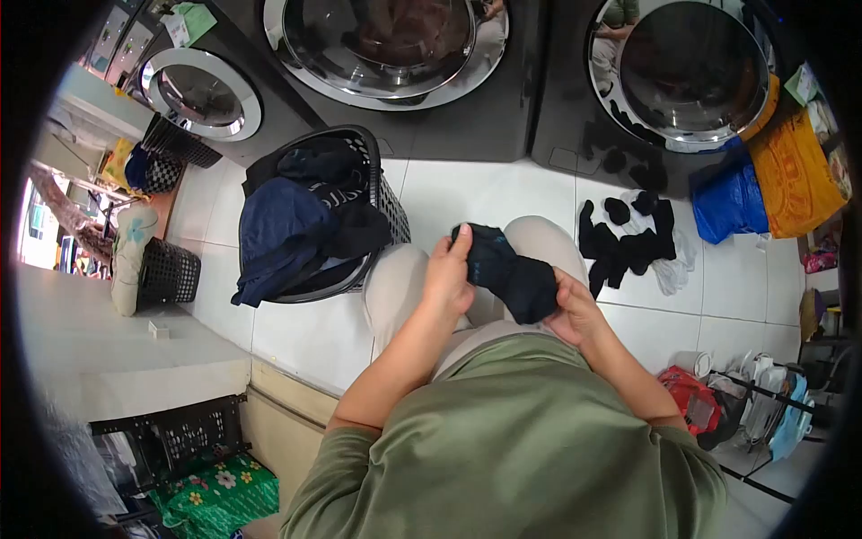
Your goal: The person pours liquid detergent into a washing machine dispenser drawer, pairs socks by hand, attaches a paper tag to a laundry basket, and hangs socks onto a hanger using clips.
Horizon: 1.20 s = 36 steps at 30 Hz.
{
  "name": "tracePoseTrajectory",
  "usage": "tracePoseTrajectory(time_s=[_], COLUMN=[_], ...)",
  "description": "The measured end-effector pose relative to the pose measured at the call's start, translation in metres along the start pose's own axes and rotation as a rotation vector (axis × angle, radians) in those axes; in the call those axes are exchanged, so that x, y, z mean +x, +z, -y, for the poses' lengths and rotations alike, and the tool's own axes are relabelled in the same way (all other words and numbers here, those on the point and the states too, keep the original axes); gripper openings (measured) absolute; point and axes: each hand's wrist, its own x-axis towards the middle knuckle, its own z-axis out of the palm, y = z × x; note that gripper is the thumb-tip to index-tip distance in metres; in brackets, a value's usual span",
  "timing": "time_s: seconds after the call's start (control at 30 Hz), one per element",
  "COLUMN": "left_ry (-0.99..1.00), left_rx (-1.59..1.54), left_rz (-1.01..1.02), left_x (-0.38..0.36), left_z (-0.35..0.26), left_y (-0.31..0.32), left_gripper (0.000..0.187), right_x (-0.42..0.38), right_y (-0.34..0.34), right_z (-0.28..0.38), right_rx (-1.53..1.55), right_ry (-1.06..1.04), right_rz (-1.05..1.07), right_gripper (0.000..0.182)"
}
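Observation:
Above my lap, I hold a black sock [516, 280] with faint blue lettering near one end. My left hand [451, 271] grips the lettered upper end, thumb on top. The lower right end is pinched in my right hand [575, 310]. To the right on the floor lies a pile of black socks [628, 247], some bunched up, with white socks [673, 269] among them. At my left knee stands a black laundry basket [392, 211] heaped with dark clothes [292, 216].
Front-loading washers [449, 135] line the far side. A blue bag [727, 202] and an orange bag [795, 175] stand at the right. Another basket [175, 274] is at the left, near a white ledge [135, 350]. Hangers and a red bag [691, 400] are at the lower right.

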Motion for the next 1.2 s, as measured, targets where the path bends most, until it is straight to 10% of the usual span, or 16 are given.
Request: tracePoseTrajectory(time_s=[0.2, 0.37, 0.5, 0.63, 0.73, 0.9, 1.03, 1.2], left_ry=[-0.08, 0.018, 0.514, 0.577, 1.0, 0.953, 0.827, 1.069], left_rx=[-0.009, 0.546, 0.842, 1.292, 1.53, 1.425, 1.286, 1.403], left_rz=[0.268, 0.541, 0.495, 0.623, 0.551, 0.861, 0.584, 0.427], left_x=[-0.011, -0.017, -0.032, -0.037, -0.044, -0.024, -0.015, -0.017], left_z=[0.009, 0.03, 0.038, 0.028, 0.016, 0.007, -0.016, -0.045], left_y=[-0.014, -0.011, -0.012, -0.01, 0.004, 0.006, -0.009, -0.017], left_gripper=[0.06, 0.079, 0.083, 0.057, 0.038, 0.017, 0.016, 0.014], right_x=[-0.023, -0.038, -0.041, -0.038, -0.038, -0.034, -0.036, -0.041], right_y=[-0.011, -0.031, -0.007, -0.003, -0.005, -0.017, -0.001, 0.026], right_z=[0.028, 0.049, 0.066, 0.066, 0.067, 0.058, 0.08, 0.099], right_rx=[0.085, 0.002, -0.332, -0.627, -0.621, -0.372, -0.298, -1.569], right_ry=[0.047, 0.162, 0.049, 0.246, 0.271, 0.198, -0.386, -1.161], right_rz=[-0.559, -0.306, 0.018, -0.029, -0.032, 0.047, -0.257, -0.544], right_gripper=[0.033, 0.061, 0.073, 0.061, 0.052, 0.048, 0.031, 0.031])
